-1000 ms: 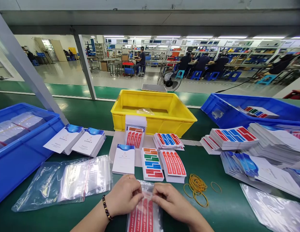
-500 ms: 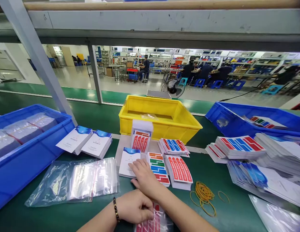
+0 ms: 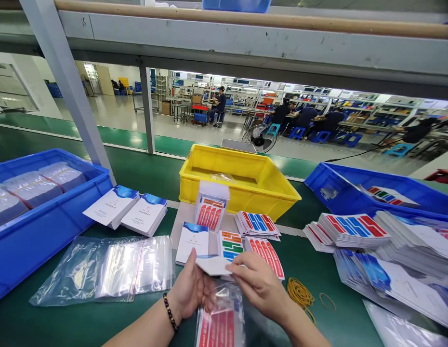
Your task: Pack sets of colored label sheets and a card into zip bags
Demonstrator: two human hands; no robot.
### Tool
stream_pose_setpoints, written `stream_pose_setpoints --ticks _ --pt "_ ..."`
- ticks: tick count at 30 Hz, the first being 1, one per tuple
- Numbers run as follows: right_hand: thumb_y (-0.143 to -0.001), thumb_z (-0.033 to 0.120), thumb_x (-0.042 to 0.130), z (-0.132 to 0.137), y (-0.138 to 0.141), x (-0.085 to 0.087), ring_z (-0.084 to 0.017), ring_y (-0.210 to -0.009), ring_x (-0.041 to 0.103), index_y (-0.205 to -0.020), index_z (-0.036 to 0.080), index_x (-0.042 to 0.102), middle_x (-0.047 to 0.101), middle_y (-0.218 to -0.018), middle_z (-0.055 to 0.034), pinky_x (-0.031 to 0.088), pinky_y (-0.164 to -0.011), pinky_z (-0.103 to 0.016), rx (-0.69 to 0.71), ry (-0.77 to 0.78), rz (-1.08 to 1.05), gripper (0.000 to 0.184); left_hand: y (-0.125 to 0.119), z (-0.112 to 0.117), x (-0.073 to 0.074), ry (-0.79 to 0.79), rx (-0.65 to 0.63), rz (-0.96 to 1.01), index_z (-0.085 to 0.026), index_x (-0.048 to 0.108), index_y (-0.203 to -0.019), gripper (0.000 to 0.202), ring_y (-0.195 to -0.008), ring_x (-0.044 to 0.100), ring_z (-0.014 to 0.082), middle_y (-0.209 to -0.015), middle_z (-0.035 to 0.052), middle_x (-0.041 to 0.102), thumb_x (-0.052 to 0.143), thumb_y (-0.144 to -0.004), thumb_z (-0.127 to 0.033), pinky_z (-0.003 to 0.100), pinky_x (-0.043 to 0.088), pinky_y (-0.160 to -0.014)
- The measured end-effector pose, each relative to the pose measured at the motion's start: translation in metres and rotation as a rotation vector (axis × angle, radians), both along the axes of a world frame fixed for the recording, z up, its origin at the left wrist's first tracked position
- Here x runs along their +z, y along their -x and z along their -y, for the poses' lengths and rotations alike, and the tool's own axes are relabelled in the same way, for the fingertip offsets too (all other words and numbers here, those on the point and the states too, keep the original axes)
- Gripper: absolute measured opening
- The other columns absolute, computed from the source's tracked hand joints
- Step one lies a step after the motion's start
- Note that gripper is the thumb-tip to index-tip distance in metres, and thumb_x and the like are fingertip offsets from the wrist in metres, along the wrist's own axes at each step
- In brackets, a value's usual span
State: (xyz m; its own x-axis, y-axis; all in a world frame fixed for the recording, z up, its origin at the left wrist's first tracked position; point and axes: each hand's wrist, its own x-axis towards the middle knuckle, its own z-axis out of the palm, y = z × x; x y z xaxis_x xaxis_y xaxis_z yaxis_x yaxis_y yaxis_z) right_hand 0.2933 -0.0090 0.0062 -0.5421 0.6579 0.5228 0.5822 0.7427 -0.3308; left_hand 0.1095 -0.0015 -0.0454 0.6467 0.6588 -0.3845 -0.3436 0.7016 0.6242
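Booklet: the white booklet (image 3: 214, 265) is held flat, just above the tabletop (image 3: 83, 323), at the open mouth of the clear bag (image 3: 220, 320).
Bag: it lies near the front edge between both wrists, with red label sheets inside.
Left hand: the left hand (image 3: 191, 289) has its thumb on the booklet's left corner and its fingers curled beneath, pinching it. It wears a bead bracelet at the wrist.
Right hand: the right hand (image 3: 260, 285) pinches the booklet's right edge with its fingers.
Just behind: a booklet stack (image 3: 192, 240), multicoloured label sheets (image 3: 231, 242) and a red label stack (image 3: 270, 253) sit side by side.
Right: rubber bands (image 3: 299, 291) lie loose on the tabletop.
Left: a pile of empty zip bags (image 3: 137, 267), with a blue bin (image 3: 39, 229) beyond it.
Farther back: a yellow bin (image 3: 242, 193).
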Motion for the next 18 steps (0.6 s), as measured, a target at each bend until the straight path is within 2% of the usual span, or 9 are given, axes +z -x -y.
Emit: stream_pose_setpoints --ticks 3,4,6,8,9,13,15,18 --pt "-0.087 0.02 0.044 0.006 -0.014 0.009 -0.017 -0.074 0.055 -0.091 0.021 0.061 0.061 -0.08 -0.0046 0.043 -0.066 -0.03 0.066 0.177 0.023 0.018 -0.003 0.002 -0.006 0.092 0.06 0.031 -0.007 0.06 -0.1 0.045 -0.045 0.056 0.0157 -0.056 0.0063 0.063 0.042 -0.08 -0.043 0.023 0.039 -0.046" --pt "-0.088 0.021 0.043 0.003 -0.017 0.01 -0.017 -0.076 0.055 -0.09 0.02 0.061 0.062 -0.08 -0.0048 0.044 -0.067 -0.029 0.022 0.226 0.026 0.018 -0.004 0.003 -0.008 0.105 0.096 0.023 -0.007 0.061 -0.097 0.038 -0.047 0.057 0.0157 -0.058 0.0066 0.064 0.046 -0.078 -0.035 0.024 0.041 -0.05" --pt "-0.089 0.02 0.04 -0.014 -0.022 0.007 -0.017 -0.081 0.056 -0.091 0.018 0.06 0.063 -0.086 -0.0061 0.044 -0.072 -0.029 -0.162 0.3 0.082 0.021 -0.006 0.006 -0.008 0.093 0.139 0.005 -0.006 0.064 -0.089 0.028 -0.052 0.059 0.016 -0.059 0.0066 0.065 0.053 -0.073 -0.026 0.026 0.044 -0.059" --pt "-0.087 0.017 0.039 -0.04 -0.022 0.001 -0.018 -0.089 0.056 -0.094 0.017 0.06 0.062 -0.095 -0.0074 0.043 -0.077 -0.028 -0.365 0.384 0.27 0.022 -0.005 0.009 -0.004 0.034 0.083 0.024 -0.006 0.066 -0.085 0.025 -0.06 0.062 0.0182 -0.064 0.0083 0.067 0.059 -0.07 -0.025 0.027 0.045 -0.065" --pt "-0.086 0.014 0.04 -0.054 -0.021 -0.003 -0.019 -0.091 0.056 -0.095 0.016 0.061 0.062 -0.096 -0.0082 0.042 -0.079 -0.028 -0.393 0.402 0.31 0.023 -0.004 0.009 -0.001 -0.009 0.03 0.052 -0.006 0.066 -0.085 0.026 -0.064 0.063 0.0195 -0.068 0.0095 0.069 0.062 -0.068 -0.026 0.028 0.045 -0.067" --pt "-0.077 0.008 0.05 -0.098 -0.012 -0.018 -0.021 -0.098 0.055 -0.105 0.015 0.059 0.06 -0.105 -0.0097 0.04 -0.082 -0.027 -0.41 0.456 0.399 0.03 0.0 0.01 0.01 -0.134 -0.143 0.099 -0.008 0.066 -0.094 0.039 -0.074 0.065 0.0212 -0.084 0.0129 0.07 0.07 -0.064 -0.033 0.029 0.046 -0.072" --pt "-0.073 0.007 0.054 -0.109 -0.008 -0.023 -0.022 -0.098 0.055 -0.106 0.015 0.058 0.06 -0.106 -0.0105 0.04 -0.081 -0.026 -0.406 0.485 0.443 0.034 0.0 0.011 0.011 -0.158 -0.183 0.063 -0.009 0.066 -0.096 0.044 -0.075 0.065 0.021 -0.087 0.0132 0.069 0.071 -0.063 -0.037 0.029 0.046 -0.073" --pt "-0.072 0.008 0.057 -0.115 -0.005 -0.027 -0.022 -0.091 0.057 -0.097 0.013 0.061 0.061 -0.099 -0.0106 0.041 -0.075 -0.027 -0.397 0.517 0.504 0.026 0.0 0.013 0.009 -0.183 -0.212 0.025 -0.01 0.066 -0.096 0.049 -0.077 0.065 0.0214 -0.09 0.0132 0.069 0.073 -0.06 -0.043 0.029 0.046 -0.074"
